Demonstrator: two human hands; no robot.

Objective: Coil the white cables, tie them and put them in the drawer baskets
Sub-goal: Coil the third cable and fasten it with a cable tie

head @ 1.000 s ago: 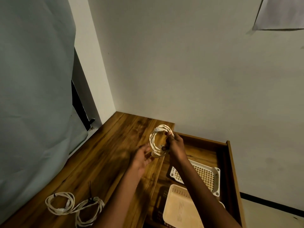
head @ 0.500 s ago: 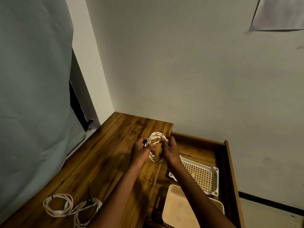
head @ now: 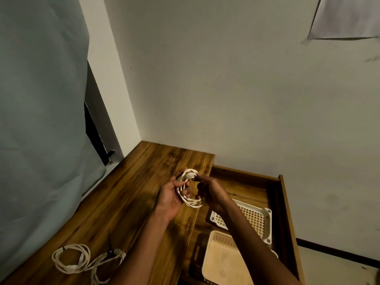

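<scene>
- White braided cable, wound into a small loose coil: being held in the air between both hands, above the right edge of the brown wood-grain tabletop and just left of the open wooden drawer. No tie is showing on it; judged as coiled but not yet bound.
- Two more white cable coils, lying at the near left of the tabletop: each is carrying a dark tie, so both are judged ready and waiting to be stored.
- Cream perforated plastic basket, sitting far in the drawer, and beige solid-walled basket, sitting nearer: no cable is showing in either, so putting away is judged wholly outstanding.
- Left hand: palm turning up and rightward, fingers curling through the loops and cradling the coil.
- Right hand: reaching in from the right, fingertips pinching the cable's pale plug end at the coil's top; remaining fingers are curling closed below.
</scene>
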